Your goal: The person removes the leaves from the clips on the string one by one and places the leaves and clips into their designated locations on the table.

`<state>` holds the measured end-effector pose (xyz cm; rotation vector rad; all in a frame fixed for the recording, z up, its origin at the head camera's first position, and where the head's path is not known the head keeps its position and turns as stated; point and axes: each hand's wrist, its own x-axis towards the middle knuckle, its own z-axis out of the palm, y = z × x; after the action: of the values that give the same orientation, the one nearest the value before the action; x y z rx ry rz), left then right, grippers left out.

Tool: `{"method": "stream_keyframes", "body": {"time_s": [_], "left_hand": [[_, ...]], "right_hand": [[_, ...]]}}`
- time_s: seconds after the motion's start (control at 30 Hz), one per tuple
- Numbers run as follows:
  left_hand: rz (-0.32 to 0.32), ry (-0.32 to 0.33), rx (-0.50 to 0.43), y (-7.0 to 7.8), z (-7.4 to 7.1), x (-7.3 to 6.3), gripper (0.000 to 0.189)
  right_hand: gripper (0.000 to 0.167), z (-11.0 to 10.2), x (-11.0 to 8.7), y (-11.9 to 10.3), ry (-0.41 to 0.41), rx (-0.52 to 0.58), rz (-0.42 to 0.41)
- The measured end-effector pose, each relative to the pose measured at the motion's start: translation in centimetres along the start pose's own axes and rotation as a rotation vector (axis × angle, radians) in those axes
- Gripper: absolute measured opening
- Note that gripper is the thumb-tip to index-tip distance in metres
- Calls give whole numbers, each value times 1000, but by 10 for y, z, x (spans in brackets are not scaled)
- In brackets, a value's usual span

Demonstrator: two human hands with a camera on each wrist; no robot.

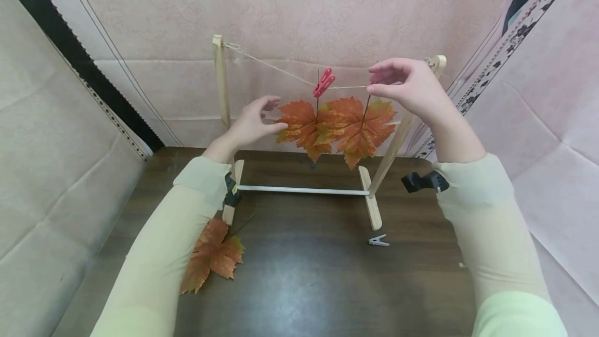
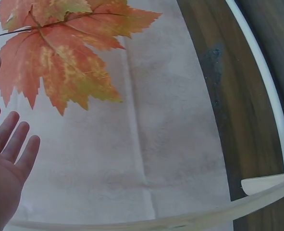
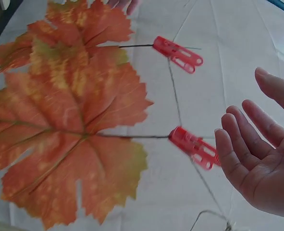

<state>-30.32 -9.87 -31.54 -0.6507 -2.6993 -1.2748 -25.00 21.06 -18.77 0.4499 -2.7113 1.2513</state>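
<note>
Two orange maple leaves hang from a string (image 1: 276,68) by their dark stems, the left leaf (image 1: 299,126) partly overlapped by the right leaf (image 1: 357,131). One red clothespin (image 1: 324,82) clips the left stem. A second red clothespin (image 3: 194,148) clips the right stem; in the head view my fingers mostly hide it. My right hand (image 1: 409,85) is beside this second clothespin, fingers spread apart and not wrapped around it. Close to the left leaf's edge, my left hand (image 1: 252,122) holds nothing, its fingers loosely extended.
The string spans a wooden frame with a left post (image 1: 221,82), a right post (image 1: 395,144) and a white crossbar (image 1: 304,190). A grey clothespin (image 1: 378,241) lies near its right foot. Another maple leaf (image 1: 217,254) lies on the dark table (image 1: 299,285), partly under my left arm.
</note>
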Motion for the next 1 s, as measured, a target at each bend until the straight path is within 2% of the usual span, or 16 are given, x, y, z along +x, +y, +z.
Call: {"method": "stream_keyframes", "body": {"time_s": [0.27, 0.5, 0.7, 1.0], "left_hand": [[9, -16, -4, 12, 0, 13, 67], [26, -60, -19, 26, 7, 24, 63], [29, -100, -21, 34, 17, 34, 58], [11, -191, 6, 35, 24, 39, 47]], "right_hand": [[47, 8, 15, -17, -28, -31, -8], [52, 20, 29, -29, -73, -59, -9], [58, 27, 41, -29, -119, -86, 10], [60, 39, 52, -27, -166, -112, 11]]}}
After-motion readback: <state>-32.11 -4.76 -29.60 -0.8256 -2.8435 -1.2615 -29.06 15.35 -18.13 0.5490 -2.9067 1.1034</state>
